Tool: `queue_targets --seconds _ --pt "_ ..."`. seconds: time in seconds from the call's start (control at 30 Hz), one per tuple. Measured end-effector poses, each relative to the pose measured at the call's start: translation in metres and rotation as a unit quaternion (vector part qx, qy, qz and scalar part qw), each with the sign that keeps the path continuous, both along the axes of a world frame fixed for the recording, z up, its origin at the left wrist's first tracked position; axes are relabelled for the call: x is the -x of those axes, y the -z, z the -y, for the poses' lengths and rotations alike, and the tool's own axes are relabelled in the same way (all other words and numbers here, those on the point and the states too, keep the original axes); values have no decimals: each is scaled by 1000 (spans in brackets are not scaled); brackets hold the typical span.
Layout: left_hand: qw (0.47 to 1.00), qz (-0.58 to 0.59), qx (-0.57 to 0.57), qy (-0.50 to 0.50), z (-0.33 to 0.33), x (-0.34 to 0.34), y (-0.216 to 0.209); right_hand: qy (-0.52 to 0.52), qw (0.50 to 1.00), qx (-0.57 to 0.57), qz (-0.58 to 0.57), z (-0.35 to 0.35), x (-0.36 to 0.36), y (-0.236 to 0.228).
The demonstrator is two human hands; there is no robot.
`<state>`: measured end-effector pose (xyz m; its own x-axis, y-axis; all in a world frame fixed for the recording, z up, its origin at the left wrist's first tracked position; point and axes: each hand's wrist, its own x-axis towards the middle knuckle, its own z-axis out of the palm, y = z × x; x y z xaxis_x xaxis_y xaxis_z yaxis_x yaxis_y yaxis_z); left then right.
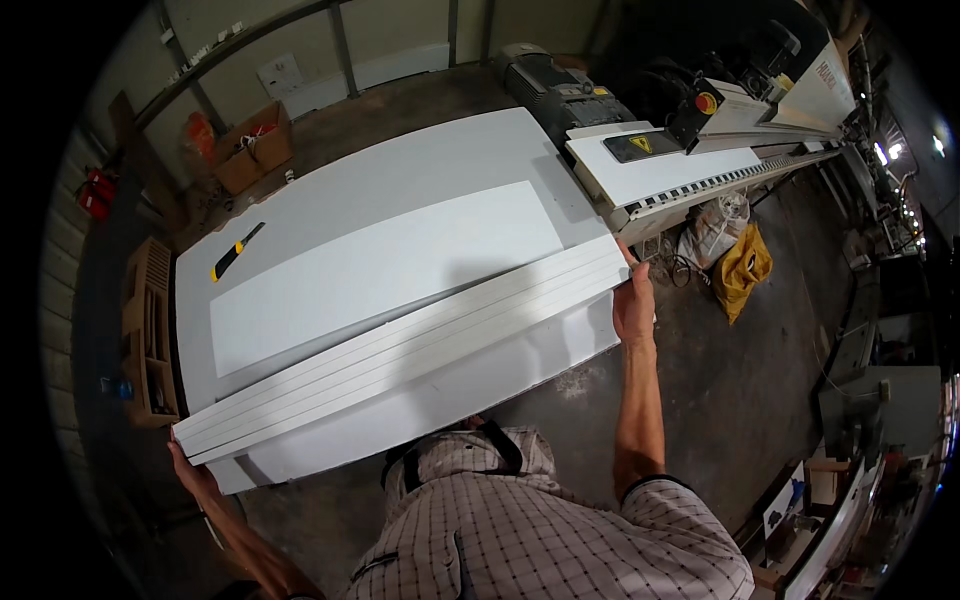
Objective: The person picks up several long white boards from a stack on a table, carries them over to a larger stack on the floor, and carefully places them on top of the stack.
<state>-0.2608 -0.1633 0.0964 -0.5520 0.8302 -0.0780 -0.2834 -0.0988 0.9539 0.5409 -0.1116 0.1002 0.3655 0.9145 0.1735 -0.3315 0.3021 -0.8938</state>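
A stack of several long white boards runs across in front of me, its layered edges showing as parallel lines. My left hand is closed on the near left end. At the far right end, my right hand grips the boards, thumb at the corner and the other fingers partly hidden. Just beyond the stack, a flat white panel lies on the pale work surface. A black and yellow utility knife rests left of that panel.
A machine with a red and yellow emergency button and a grey motor stands at far right. Below it sit a yellow sack and a whitish sack. Cardboard box behind; wooden crate at left.
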Motion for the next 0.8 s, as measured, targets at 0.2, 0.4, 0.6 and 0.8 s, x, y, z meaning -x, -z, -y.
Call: queue_targets --seconds 0.2,0.4,0.6,0.8 --pt "996 39 -5 78 4 9 -7 14 999 20 -43 -3 -5 -5" --pt "999 32 15 31 15 12 3 79 996 45 -20 -8 7 -10" --pt "999 40 8 12 11 16 17 64 997 33 -11 -5 -9 -4" --pt "999 16 8 -37 12 -6 14 126 988 24 87 -30 -8 18"
